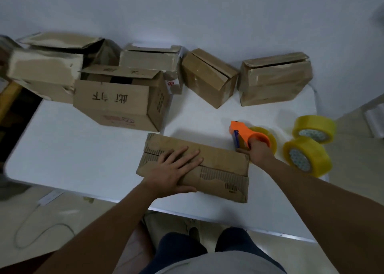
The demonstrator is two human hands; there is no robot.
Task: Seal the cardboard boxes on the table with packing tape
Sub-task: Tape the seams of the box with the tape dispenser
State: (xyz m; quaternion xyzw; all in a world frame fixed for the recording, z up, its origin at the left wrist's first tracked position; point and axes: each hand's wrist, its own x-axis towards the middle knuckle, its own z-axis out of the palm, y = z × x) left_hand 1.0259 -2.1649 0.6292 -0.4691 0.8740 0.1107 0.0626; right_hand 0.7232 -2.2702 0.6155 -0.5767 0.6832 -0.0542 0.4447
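A flat, worn cardboard box (220,165) lies near the front edge of the white table (72,149), its top flaps closed. My left hand (174,170) presses flat on the left part of its top with fingers spread. My right hand (256,151) grips an orange tape dispenser (245,132) loaded with a yellow tape roll, held at the box's right end. The dispenser's blue blade end touches the box's upper right corner.
Two spare yellow tape rolls (307,156) (314,129) lie at the right. Several other cardboard boxes line the back: a printed open one (120,105), a torn one (47,66), and smaller ones (207,78) (274,80). The table's front edge is close to my legs.
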